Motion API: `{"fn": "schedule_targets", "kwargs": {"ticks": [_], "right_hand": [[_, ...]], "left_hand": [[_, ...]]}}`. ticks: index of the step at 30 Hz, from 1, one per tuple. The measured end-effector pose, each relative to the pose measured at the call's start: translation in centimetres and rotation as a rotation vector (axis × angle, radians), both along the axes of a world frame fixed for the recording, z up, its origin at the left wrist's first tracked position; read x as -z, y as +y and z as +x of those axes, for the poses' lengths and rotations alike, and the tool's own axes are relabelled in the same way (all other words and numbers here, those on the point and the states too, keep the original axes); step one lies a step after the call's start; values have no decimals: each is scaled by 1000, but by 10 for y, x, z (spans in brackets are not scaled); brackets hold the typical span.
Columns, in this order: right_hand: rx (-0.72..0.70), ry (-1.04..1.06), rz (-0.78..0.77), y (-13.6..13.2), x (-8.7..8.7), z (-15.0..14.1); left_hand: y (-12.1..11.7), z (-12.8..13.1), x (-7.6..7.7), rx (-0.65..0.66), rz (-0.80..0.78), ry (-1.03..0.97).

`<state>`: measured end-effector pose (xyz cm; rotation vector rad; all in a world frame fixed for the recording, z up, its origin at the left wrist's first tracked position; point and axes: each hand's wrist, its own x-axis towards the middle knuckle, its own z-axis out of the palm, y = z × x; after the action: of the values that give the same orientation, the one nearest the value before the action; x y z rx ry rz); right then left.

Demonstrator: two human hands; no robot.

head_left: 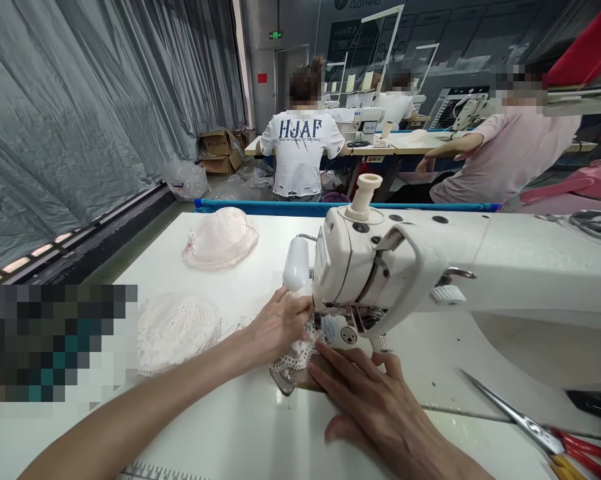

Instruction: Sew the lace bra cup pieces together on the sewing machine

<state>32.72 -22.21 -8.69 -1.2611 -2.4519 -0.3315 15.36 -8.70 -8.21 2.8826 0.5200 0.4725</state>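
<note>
A white sewing machine (430, 267) stands on the white table (220, 427). A small piece of white lace trim (296, 357) lies under its needle area. My left hand (277, 325) reaches in from the left, its fingers closed on the lace beside the presser foot. My right hand (375, 400) lies flat on the table in front of the machine, fingers stretched out and pressing the near end of the lace piece.
Two heaps of pale pink lace pieces lie left of the machine, one far (221, 239), one near (177, 332). Scissors with red and yellow handles (540, 433) lie at the right. Other people sit at sewing tables behind. A grey curtain hangs at left.
</note>
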Motion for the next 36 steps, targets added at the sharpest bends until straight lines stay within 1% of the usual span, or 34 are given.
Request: {"fn": "schedule_targets", "kwargs": {"ticks": [5,8,10,14,21,27,36], "right_hand": [[21,36,-40,-4,-4,-1],[0,86,-43,-6,-9,-3],[-10,124,-48,-8,-11,-4],[-8,156,-68,-9,-11,-5],[-15,150,-25,-10,-6,-5],[-7,162,-25,-12,-4,-7],[-27,133,-24,-11,-4,-6]], "left_hand": [[-20,-10,-3,1,102,-44],[-33,-13,-4,46,106,-50],[-37,-12,-4,51,112,-39],[-39,-8,-4,16,136,-32],[-43,-10,-4,-23,120,45],[-43,-11,-9,-24,135,52],[-42,-12,-7,-7,203,56]]}}
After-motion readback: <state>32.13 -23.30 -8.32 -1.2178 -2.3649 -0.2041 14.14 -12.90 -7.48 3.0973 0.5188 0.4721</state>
